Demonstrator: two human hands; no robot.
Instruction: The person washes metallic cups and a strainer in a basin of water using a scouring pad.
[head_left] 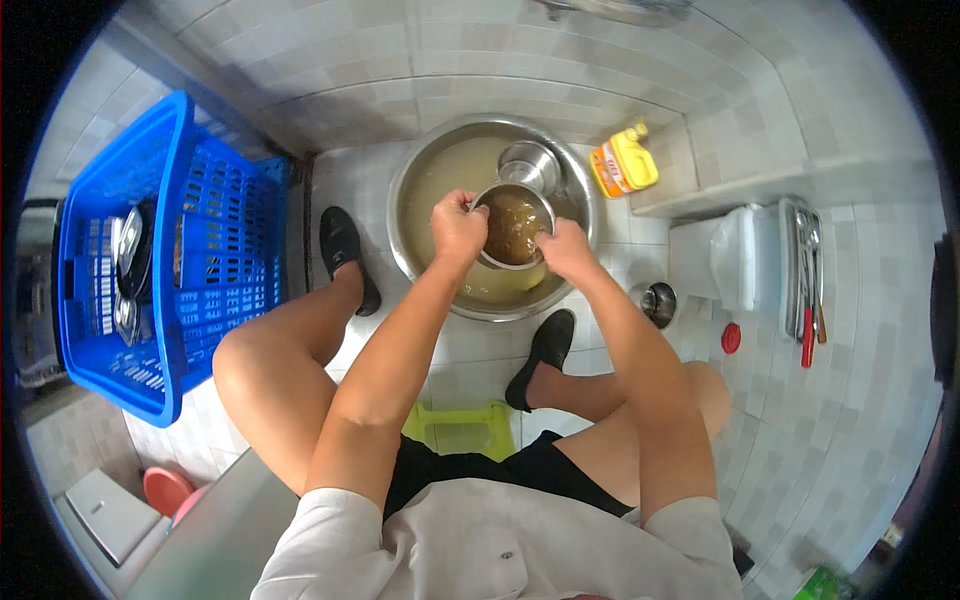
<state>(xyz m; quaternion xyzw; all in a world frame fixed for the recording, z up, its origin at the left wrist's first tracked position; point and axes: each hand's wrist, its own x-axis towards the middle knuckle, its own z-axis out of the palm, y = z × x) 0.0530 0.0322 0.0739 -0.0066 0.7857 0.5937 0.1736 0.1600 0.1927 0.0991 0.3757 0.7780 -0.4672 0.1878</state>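
A round metal bowl [514,222] with brownish water in it is held over a wide steel basin [405,235]. My left hand [460,228] grips its left rim, fingers closed. On the opposite side my right hand [567,248] pinches the right rim. Cloudy water fills the basin, and a smaller steel bowl [530,163] lies in it just beyond the held one. Something pale yellow-green [528,278] shows in the water below; I cannot make out what it is.
A blue plastic basket [180,330] holding metal pieces stands at left. Right of the basin are a yellow bottle [627,163], a dark round scrubber [658,303] and a red lid [731,338]. Utensils with a red handle [807,340] hang on the right wall. A green stool [460,425] is beneath me.
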